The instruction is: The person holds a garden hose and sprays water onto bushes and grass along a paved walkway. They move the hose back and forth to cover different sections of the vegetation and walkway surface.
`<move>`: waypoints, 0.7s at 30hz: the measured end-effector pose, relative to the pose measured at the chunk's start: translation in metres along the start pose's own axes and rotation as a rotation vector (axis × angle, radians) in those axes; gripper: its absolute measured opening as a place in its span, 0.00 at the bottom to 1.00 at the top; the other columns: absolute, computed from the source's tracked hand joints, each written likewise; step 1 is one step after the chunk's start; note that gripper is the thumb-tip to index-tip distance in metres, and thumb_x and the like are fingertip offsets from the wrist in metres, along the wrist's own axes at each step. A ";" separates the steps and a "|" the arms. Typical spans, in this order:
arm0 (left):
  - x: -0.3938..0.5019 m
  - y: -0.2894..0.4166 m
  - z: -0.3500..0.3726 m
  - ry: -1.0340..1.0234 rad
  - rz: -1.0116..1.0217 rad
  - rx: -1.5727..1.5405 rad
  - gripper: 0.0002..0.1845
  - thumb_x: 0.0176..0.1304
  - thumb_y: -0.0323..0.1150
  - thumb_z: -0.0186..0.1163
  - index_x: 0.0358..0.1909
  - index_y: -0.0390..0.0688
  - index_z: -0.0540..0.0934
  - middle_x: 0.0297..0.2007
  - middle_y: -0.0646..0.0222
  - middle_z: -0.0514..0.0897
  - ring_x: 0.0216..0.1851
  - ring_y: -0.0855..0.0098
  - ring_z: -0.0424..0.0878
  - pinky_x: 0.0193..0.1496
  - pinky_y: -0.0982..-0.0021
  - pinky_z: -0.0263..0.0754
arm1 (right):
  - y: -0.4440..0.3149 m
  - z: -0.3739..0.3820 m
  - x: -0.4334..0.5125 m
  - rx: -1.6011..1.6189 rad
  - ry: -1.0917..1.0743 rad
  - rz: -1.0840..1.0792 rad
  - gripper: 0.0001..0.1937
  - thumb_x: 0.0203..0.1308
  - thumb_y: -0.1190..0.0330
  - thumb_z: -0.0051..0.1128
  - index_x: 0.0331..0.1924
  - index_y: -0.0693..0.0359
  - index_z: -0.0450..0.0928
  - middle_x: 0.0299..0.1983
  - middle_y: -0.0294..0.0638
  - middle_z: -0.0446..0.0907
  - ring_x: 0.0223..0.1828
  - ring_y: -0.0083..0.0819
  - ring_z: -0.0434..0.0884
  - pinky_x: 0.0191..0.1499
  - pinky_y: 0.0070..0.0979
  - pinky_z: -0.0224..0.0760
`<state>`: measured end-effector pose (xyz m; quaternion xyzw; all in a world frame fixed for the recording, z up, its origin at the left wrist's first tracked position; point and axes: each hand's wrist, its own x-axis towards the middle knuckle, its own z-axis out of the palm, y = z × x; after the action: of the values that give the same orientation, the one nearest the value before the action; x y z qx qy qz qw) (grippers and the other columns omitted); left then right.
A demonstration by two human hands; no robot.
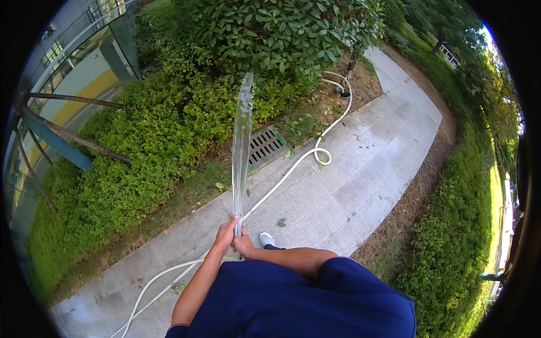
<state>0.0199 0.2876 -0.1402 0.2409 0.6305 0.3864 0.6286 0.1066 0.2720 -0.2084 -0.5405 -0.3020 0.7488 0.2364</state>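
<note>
Both my hands grip the end of a pale garden hose (280,182) in front of my body. My left hand (226,232) is near the open hose end, its thumb beside the outlet. Just below and to the right, my right hand (244,246) is closed around the hose. A clear stream of water (241,145) shoots from the outlet towards the green shrubs (203,110). The hose runs over the paving to a small loop, then curves to the soil by a leafy bush (287,36). More hose lies behind my left forearm.
A slotted drain grate (267,145) sits beside the stone-slab path (342,190). Wooden poles (76,134) brace a blue-wrapped trunk (59,141) at left. A low hedge (439,253) borders the path's right side. Fallen leaves lie on the slabs.
</note>
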 end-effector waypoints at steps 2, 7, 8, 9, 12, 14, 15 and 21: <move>0.003 -0.001 0.001 0.003 0.001 -0.002 0.29 0.67 0.57 0.51 0.34 0.36 0.82 0.24 0.66 0.82 0.25 0.75 0.79 0.30 0.74 0.73 | 0.003 -0.001 0.003 -0.027 0.008 -0.012 0.11 0.51 0.75 0.51 0.41 0.62 0.72 0.20 0.38 0.74 0.16 0.25 0.72 0.18 0.26 0.65; 0.002 0.000 0.000 0.094 -0.013 0.005 0.27 0.66 0.54 0.52 0.29 0.36 0.80 0.21 0.64 0.80 0.21 0.73 0.78 0.27 0.71 0.72 | -0.012 0.004 -0.010 -0.121 -0.041 0.071 0.10 0.50 0.76 0.49 0.39 0.63 0.72 0.19 0.39 0.74 0.16 0.26 0.72 0.18 0.26 0.65; 0.004 -0.001 -0.001 0.117 -0.018 0.001 0.26 0.65 0.53 0.53 0.27 0.36 0.80 0.20 0.64 0.80 0.20 0.72 0.77 0.26 0.71 0.71 | -0.015 0.005 -0.012 -0.144 -0.060 0.087 0.10 0.50 0.76 0.49 0.38 0.63 0.71 0.18 0.39 0.73 0.15 0.26 0.72 0.18 0.27 0.64; 0.007 -0.003 -0.002 0.139 -0.021 -0.003 0.26 0.65 0.51 0.53 0.26 0.36 0.79 0.19 0.64 0.79 0.19 0.72 0.76 0.25 0.70 0.71 | -0.016 0.004 -0.012 -0.165 -0.090 0.100 0.09 0.49 0.76 0.49 0.38 0.63 0.71 0.18 0.39 0.73 0.15 0.27 0.72 0.18 0.27 0.64; 0.011 -0.008 -0.006 0.187 -0.051 -0.037 0.23 0.63 0.47 0.54 0.23 0.35 0.78 0.17 0.63 0.78 0.16 0.70 0.74 0.23 0.68 0.70 | -0.020 0.005 -0.014 -0.194 -0.159 0.115 0.08 0.48 0.77 0.47 0.35 0.64 0.71 0.18 0.39 0.73 0.15 0.28 0.72 0.18 0.28 0.64; 0.012 -0.011 -0.007 0.218 -0.066 -0.066 0.21 0.62 0.45 0.55 0.22 0.35 0.77 0.16 0.63 0.77 0.15 0.70 0.74 0.22 0.67 0.69 | -0.025 0.007 -0.021 -0.167 -0.177 0.093 0.06 0.47 0.78 0.47 0.32 0.64 0.71 0.17 0.39 0.73 0.15 0.29 0.72 0.18 0.28 0.65; 0.010 -0.012 -0.008 0.242 -0.068 -0.084 0.21 0.62 0.44 0.55 0.22 0.35 0.77 0.16 0.62 0.77 0.15 0.69 0.74 0.21 0.67 0.69 | -0.030 0.009 -0.026 -0.211 -0.186 0.091 0.05 0.47 0.77 0.47 0.30 0.65 0.71 0.17 0.40 0.73 0.16 0.29 0.73 0.19 0.29 0.65; 0.003 -0.017 -0.012 0.334 -0.031 -0.223 0.18 0.61 0.39 0.55 0.20 0.34 0.75 0.16 0.62 0.76 0.14 0.68 0.73 0.19 0.65 0.68 | 0.002 0.002 0.000 -0.432 -0.289 0.091 0.06 0.46 0.71 0.51 0.23 0.67 0.75 0.18 0.44 0.76 0.18 0.32 0.76 0.22 0.30 0.68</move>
<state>0.0107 0.2778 -0.1569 0.0927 0.6829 0.4786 0.5441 0.1046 0.2701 -0.2095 -0.4789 -0.4610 0.7462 0.0361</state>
